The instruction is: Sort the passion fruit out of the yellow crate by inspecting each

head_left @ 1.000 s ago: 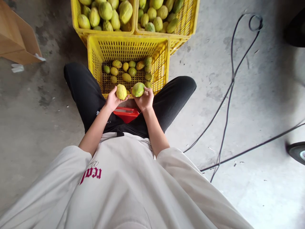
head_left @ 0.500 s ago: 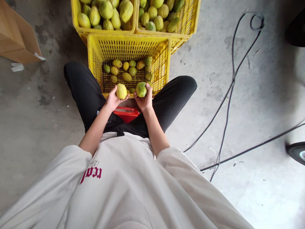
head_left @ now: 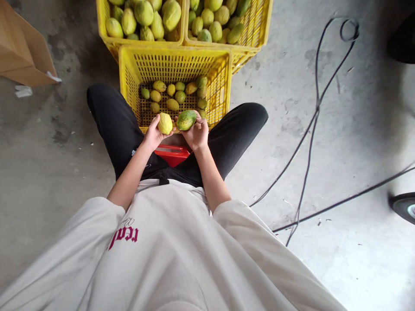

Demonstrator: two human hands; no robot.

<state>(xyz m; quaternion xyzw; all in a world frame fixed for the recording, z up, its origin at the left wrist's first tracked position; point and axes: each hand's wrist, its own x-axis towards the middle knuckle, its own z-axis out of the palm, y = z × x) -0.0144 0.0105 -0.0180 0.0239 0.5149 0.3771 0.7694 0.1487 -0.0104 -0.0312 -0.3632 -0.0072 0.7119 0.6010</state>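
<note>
Above the near rim of the front yellow crate (head_left: 175, 51), my left hand (head_left: 153, 134) is closed round a yellow, bumpy papaya (head_left: 165, 124). My right hand (head_left: 197, 133) grips a green papaya (head_left: 186, 120) with yellowish patches and dark specks, turned so its long side lies across. The two fruits are close together, with a narrow gap between them. Several smaller green and yellow papayas (head_left: 172, 104) lie loose on the crate's dark bottom. My hands and the fruits in them hide part of the near end.
Two yellow crates heaped with papayas (head_left: 144, 13) stand beyond the front crate. A cardboard box (head_left: 24, 47) sits at far left. Black cables (head_left: 316, 112) cross the floor at right, near a wheel (head_left: 405, 208). A red object (head_left: 172, 154) shows between my legs.
My right hand has turned the green papaya from end-on to lengthwise and brought it slightly left and up. The left hand and its yellow papaya have hardly moved.
</note>
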